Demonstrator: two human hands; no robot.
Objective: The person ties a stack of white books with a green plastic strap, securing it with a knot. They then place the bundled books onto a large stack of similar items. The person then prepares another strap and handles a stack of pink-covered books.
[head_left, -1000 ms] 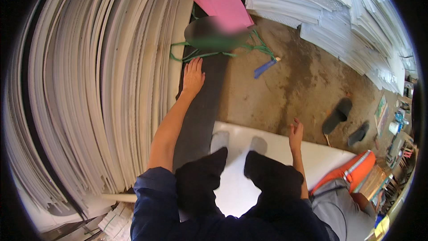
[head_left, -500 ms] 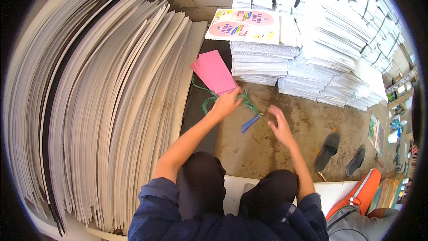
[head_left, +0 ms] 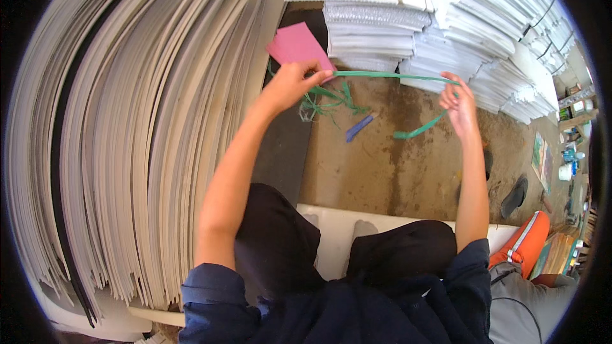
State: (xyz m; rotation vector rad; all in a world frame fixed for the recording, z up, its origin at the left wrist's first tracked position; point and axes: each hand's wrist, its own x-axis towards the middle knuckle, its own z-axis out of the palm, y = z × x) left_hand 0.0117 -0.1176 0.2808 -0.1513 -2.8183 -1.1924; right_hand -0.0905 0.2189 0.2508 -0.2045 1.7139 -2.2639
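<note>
My left hand (head_left: 294, 84) and right hand (head_left: 460, 105) both pinch the thin green plastic strip (head_left: 389, 75), taut between them above the stained brown floor (head_left: 408, 172); even tension should prevent twisting. Its tail hangs below my right hand; flat pink rectangular sheets (head_left: 299, 44) lie just beyond my left.

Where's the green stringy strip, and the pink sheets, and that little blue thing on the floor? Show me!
Green strip (head_left: 389, 74): head view, on its long, straight upper stretch.
Pink sheets (head_left: 302, 46): head view, middle of the top sheet.
Blue thing (head_left: 360, 128): head view, middle of its length.
</note>
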